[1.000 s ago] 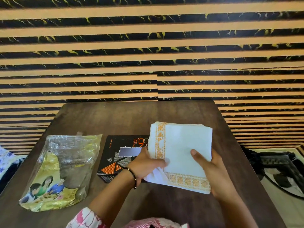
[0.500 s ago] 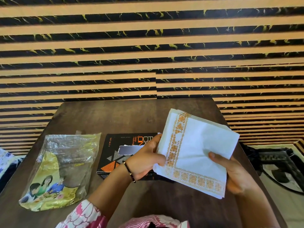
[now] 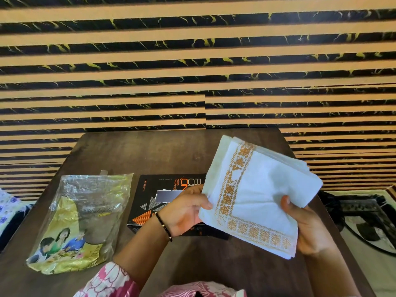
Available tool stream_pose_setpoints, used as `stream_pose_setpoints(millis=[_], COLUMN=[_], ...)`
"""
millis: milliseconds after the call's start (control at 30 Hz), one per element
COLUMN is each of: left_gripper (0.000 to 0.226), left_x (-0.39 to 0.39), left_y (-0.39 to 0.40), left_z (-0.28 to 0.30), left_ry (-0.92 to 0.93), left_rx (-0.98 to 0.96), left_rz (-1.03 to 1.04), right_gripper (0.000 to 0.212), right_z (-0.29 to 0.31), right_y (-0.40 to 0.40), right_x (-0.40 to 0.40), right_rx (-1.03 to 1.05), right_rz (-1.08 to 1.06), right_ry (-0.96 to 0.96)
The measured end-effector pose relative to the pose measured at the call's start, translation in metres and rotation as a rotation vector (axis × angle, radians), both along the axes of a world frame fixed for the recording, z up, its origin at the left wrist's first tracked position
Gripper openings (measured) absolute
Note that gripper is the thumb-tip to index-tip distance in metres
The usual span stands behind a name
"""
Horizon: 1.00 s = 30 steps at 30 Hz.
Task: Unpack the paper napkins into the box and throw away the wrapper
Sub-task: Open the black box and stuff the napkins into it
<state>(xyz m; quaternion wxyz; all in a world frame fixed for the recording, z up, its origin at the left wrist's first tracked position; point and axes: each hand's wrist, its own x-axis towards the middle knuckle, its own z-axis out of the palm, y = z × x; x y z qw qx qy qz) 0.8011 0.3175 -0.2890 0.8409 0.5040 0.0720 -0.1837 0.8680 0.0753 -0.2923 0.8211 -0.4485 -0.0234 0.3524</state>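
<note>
A stack of white paper napkins (image 3: 263, 189) with an orange patterned border is lifted above the table, tilted to the right. My left hand (image 3: 186, 211) pinches its left edge and my right hand (image 3: 304, 224) grips its lower right side. The black box (image 3: 154, 196) with orange print lies flat on the table, partly hidden behind my left hand and the napkins. The empty plastic wrapper (image 3: 83, 221), clear with a yellow printed picture, lies flat on the left of the table.
The brown wooden table (image 3: 150, 153) stands against a wall of orange and black stripes. A dark patterned rug (image 3: 368, 221) lies on the floor at the right. A floral cloth (image 3: 6, 211) shows at the left edge.
Both hands have raised the napkin stack off the box and moved it up and to the right, tilting it. More of the box top now shows. The wrapper has not moved.
</note>
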Motion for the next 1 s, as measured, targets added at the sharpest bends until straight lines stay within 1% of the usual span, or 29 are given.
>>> stream_pose_setpoints(millis=[100, 233, 267, 333, 400, 500, 633, 667, 700, 767, 800, 867, 900, 933, 1000], left_gripper=[0.04, 0.049, 0.052, 0.058, 0.065, 0.065, 0.078, 0.078, 0.074, 0.064, 0.061, 0.048, 0.038, 0.035, 0.055], left_x=[0.001, 0.002, 0.002, 0.001, 0.001, 0.0, 0.0, -0.001, -0.002, -0.005, -0.006, -0.008, -0.009, -0.009, -0.007], left_y=[0.0, -0.002, -0.002, -0.003, -0.004, -0.004, 0.0, 0.002, 0.003, 0.005, 0.005, 0.003, 0.001, -0.002, -0.002], left_z=[-0.003, -0.001, 0.0, 0.001, 0.0, -0.003, -0.008, -0.009, -0.01, -0.012, -0.014, -0.014, -0.013, -0.01, -0.006], left_ry=[-0.016, -0.036, -0.044, -0.054, -0.061, -0.064, -0.052, -0.04, -0.019, 0.019, 0.025, 0.007, -0.004, 0.008, 0.108], left_rx=[-0.081, -0.211, -0.241, -0.267, -0.282, -0.334, -0.408, -0.402, -0.37, -0.228, -0.159, -0.104, -0.115, -0.165, -0.292], left_rz=[0.047, 0.085, 0.084, 0.09, 0.091, 0.104, 0.139, 0.142, 0.138, 0.12, 0.125, 0.164, 0.187, 0.191, 0.188], right_gripper=[0.07, 0.066, 0.061, 0.04, 0.04, 0.034, 0.037, 0.036, 0.037, 0.045, 0.044, 0.036, 0.035, 0.039, 0.062], right_z=[0.001, 0.006, 0.007, 0.011, 0.014, 0.021, 0.027, 0.028, 0.03, 0.034, 0.036, 0.04, 0.042, 0.044, 0.047], right_y=[-0.002, -0.005, -0.006, -0.006, -0.006, -0.002, 0.002, 0.002, 0.003, 0.003, 0.002, -0.002, -0.003, -0.004, -0.003], right_x=[-0.001, 0.002, 0.003, 0.004, 0.006, 0.005, 0.004, 0.004, 0.004, 0.002, 0.0, -0.003, -0.004, -0.006, -0.008], right_rx=[0.073, 0.102, 0.097, 0.075, 0.03, -0.029, -0.096, -0.112, -0.122, -0.118, -0.117, -0.126, -0.128, -0.128, -0.137], right_rz=[-0.042, -0.055, -0.049, -0.073, -0.106, -0.092, -0.062, -0.065, -0.07, -0.087, -0.103, -0.138, -0.142, -0.134, -0.1], right_ry=[-0.067, -0.094, -0.105, -0.131, -0.122, -0.125, -0.184, -0.204, -0.225, -0.236, -0.225, -0.192, -0.178, -0.169, -0.161])
